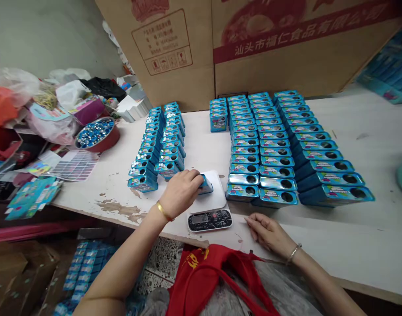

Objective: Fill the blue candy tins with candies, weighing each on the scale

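Observation:
My left hand [183, 193], with a gold bangle at its wrist, grips a small blue tin [205, 185] at the white digital scale [217, 195]. The fingers cover most of this tin, and I cannot tell if it touches the weighing plate. Digits on the scale's small display are too faint to read. To the right of the scale, my right hand [268, 230] rests on the table near its front edge, holding nothing, fingers loosely bent. Two rows of blue tins [142, 182] stand left of the scale. More rows of tins with round openings on top [243, 191] stand to its right.
Large cardboard cartons [174, 52] wall off the back of the white table [352, 245]. A red bowl [105, 141] of shiny blue wrapped pieces stands at left, near plastic bags, papers and flat blue card [33, 197]. Stacked blue packages [89, 263] sit below the table's front edge.

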A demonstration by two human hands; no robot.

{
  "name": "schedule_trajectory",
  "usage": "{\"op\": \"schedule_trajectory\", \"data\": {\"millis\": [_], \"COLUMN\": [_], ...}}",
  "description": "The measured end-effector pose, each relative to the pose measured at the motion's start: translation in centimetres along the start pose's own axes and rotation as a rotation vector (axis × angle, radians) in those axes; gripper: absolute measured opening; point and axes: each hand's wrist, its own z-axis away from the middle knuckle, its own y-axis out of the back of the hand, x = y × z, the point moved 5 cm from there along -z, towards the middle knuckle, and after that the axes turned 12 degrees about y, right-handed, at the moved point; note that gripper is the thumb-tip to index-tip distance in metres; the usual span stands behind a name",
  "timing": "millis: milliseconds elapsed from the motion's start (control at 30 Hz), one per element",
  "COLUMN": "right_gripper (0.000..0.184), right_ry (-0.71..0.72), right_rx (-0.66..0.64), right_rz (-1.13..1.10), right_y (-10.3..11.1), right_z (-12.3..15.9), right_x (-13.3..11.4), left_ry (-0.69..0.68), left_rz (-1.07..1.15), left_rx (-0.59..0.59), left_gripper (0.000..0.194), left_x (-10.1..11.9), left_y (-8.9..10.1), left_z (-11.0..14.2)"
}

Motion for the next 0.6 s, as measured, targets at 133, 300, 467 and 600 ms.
{"op": "schedule_trajectory", "data": {"millis": [133,300,467,600], "right_gripper": [0.046,0.044,0.043,0.044], "right_ry": [0.017,-0.012,-0.049,-0.077], "right_rx": [0.001,0.001,-0.001,-0.005], "right_rz": [-0.009,-0.025,-0.023,-0.007], "right_y": [0.0,0.3,0.6,0.6], "right_z": [0.1,0.2,0.3,0.2], "right_x": [-0.3,-0.1,0.2,0.1], "left_ry": [0.004,0.081,0.384,0.511], "left_rz": [0.043,0.323,0.579,0.626], "left_rx": [-0.05,0.167,0.333,0.331], "left_gripper": [0.018,0.04,0.021,0.018], "left_x": [0.7,-2.0,-6.5,-8.0], "left_y": [-1.5,0.3,0.0,-2.4], "left_z": [-1.6,-0.4,3.3,6.0]}}
